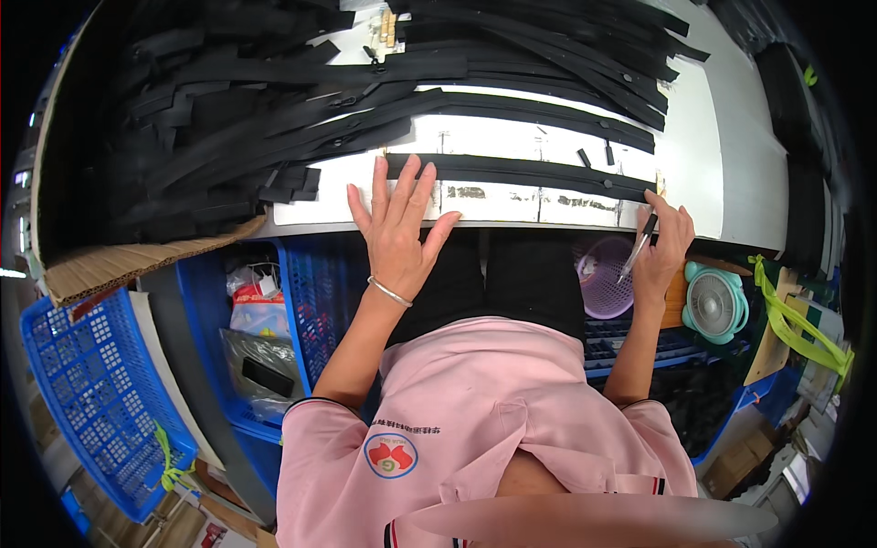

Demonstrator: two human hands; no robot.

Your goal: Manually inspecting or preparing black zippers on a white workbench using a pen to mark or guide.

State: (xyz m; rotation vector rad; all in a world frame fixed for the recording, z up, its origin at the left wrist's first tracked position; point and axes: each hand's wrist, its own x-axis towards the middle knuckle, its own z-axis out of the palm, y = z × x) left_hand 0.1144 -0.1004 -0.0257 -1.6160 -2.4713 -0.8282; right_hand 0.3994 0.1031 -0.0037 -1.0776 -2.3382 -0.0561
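Note:
A black zipper (521, 171) lies straight along the near part of a white marked sheet (493, 212), with its slider near the right end. My left hand (397, 224) rests at the zipper's left end, fingers spread and extended, the fingertips on the tape; it wears a silver bangle. At the other end, my right hand (665, 245) touches the zipper's tip with its fingers and holds a pen (643, 239) that slants down toward me. Another black zipper (548, 117) lies just beyond, with short black scraps (585, 157) between the two.
Many black zippers (566, 55) pile up at the far side and left. A cardboard flap (155, 258) edges the table's left. Below stand blue crates (91, 384), a purple basket (607, 290) and a turquoise fan (715, 303). A phone (268, 376) lies in a crate.

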